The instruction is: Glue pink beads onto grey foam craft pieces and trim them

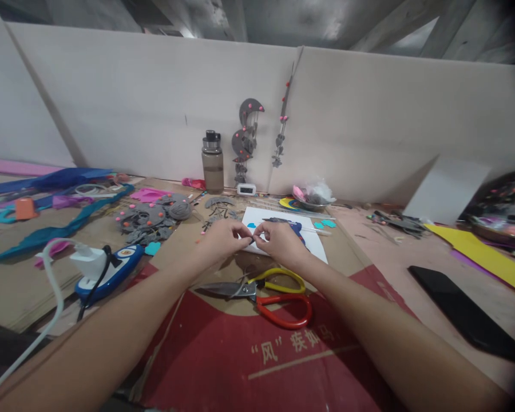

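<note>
Both hands meet above the near edge of a white sheet point(320, 247). My left hand point(225, 239) and my right hand point(278, 241) pinch a small dark piece point(253, 240) between their fingertips; its shape is too small to tell. Just below them lie large scissors point(283, 298) with one red and one yellow handle, blades pointing left. A blue tool point(295, 228), partly hidden by my right hand, rests on the sheet. Small blue cut-outs point(251, 225) lie on the sheet near my fingers.
Grey felt pieces with pink dots point(148, 217) are piled left, beyond a blue power strip point(111, 274). A bottle point(213, 163), a small clock point(246, 189) and a dish point(313, 200) stand at the back. A black phone point(463, 309) lies right. Grey ornaments point(242, 143) hang on the white partition.
</note>
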A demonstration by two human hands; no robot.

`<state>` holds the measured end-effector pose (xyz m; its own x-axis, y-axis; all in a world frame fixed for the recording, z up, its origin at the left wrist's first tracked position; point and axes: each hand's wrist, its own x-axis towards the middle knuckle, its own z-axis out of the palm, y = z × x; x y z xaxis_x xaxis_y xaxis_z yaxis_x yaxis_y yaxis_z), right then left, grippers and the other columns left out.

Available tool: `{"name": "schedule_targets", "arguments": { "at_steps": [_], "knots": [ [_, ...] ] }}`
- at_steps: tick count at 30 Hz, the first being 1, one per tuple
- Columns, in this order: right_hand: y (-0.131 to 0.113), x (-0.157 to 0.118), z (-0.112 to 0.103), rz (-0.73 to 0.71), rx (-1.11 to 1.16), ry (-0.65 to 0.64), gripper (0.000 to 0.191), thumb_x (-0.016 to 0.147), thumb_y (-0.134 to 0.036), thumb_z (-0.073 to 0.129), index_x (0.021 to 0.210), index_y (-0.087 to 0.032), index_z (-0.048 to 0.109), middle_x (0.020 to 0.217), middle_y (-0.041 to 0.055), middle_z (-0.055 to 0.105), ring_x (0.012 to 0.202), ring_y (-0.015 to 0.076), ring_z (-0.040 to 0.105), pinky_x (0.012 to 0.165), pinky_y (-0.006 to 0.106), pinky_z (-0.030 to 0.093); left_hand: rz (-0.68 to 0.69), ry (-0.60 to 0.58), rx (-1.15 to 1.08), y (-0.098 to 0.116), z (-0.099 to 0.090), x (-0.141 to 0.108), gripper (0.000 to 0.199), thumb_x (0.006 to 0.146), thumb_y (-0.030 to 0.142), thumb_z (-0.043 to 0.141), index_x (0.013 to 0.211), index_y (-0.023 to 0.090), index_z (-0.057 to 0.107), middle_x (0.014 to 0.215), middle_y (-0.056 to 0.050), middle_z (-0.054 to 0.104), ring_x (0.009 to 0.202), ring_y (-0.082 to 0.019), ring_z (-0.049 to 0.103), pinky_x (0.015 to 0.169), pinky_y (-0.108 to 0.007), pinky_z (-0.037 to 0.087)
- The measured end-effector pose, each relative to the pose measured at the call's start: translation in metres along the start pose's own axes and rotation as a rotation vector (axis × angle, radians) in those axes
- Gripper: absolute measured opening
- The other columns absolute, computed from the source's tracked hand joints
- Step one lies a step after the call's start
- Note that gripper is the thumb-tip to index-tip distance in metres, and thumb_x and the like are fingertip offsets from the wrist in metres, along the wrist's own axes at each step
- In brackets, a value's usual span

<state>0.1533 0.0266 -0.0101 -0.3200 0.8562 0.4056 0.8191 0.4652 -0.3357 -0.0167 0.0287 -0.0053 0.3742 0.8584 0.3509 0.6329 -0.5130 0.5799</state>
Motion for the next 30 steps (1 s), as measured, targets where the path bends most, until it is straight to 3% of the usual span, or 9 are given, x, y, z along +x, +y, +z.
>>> {"name": "schedule_targets", "arguments": {
  "at_steps": [4, 9, 15, 24, 30],
  "knots": [
    [-0.004, -0.002, 0.0, -0.018, -0.053, -0.02, 0.018, 0.078, -0.027, 0.054, 0.085, -0.019, 0.068, 0.072, 0.0032, 0.065, 0.062, 0.0128, 0.055, 0.059, 0.022, 0.035, -0.043, 0.01, -0.02, 0.005, 0.002, -0.003, 0.017, 0.067, 0.019, 0.054, 0.073, 0.019, 0.07, 0.069, -0.002, 0.068, 0.064, -0.016, 0.058, 0.059, -0.023, 0.037],
    [-0.007, -0.003, 0.001, 0.017, -0.078, -0.052, 0.019, 0.079, -0.027, 0.054, 0.089, -0.021, 0.069, 0.078, 0.005, 0.067, 0.07, 0.0154, 0.058, 0.063, 0.024, 0.036, -0.003, 0.048, 0.1, 0.002, 0.009, -0.004, 0.015, 0.067, 0.017, 0.053, 0.069, 0.02, 0.067, 0.068, -0.003, 0.067, 0.064, -0.016, 0.057, 0.059, -0.024, 0.035],
    [-0.004, -0.003, 0.004, 0.012, 0.069, -0.044, 0.021, 0.084, -0.031, 0.051, 0.086, -0.021, 0.07, 0.077, 0.0046, 0.068, 0.069, 0.0146, 0.058, 0.063, 0.024, 0.036, 0.033, 0.107, 0.183, -0.01, 0.02, -0.002, 0.012, 0.066, 0.022, 0.054, 0.07, 0.018, 0.064, 0.07, -0.004, 0.064, 0.065, -0.016, 0.054, 0.059, -0.025, 0.034],
    [-0.003, -0.003, 0.003, 0.015, 0.284, 0.143, 0.017, 0.084, -0.029, 0.05, 0.081, -0.018, 0.062, 0.056, -0.0039, 0.051, 0.053, 0.0093, 0.043, 0.055, 0.022, 0.03, -0.295, 0.155, -0.311, -0.001, 0.009, 0.002, 0.009, 0.064, 0.023, 0.052, 0.065, 0.016, 0.059, 0.055, 0.004, 0.052, 0.049, -0.009, 0.042, 0.047, -0.021, 0.029],
    [-0.01, -0.006, 0.013, 0.102, 0.444, 0.174, 0.016, 0.082, -0.029, 0.049, 0.075, -0.018, 0.059, 0.057, -0.0047, 0.049, 0.054, 0.0092, 0.042, 0.052, 0.022, 0.03, -0.304, 0.188, -0.609, -0.005, 0.012, 0.003, 0.008, 0.067, 0.024, 0.051, 0.062, 0.018, 0.05, 0.048, 0.006, 0.042, 0.044, -0.008, 0.036, 0.045, -0.021, 0.027]
  ]
}}
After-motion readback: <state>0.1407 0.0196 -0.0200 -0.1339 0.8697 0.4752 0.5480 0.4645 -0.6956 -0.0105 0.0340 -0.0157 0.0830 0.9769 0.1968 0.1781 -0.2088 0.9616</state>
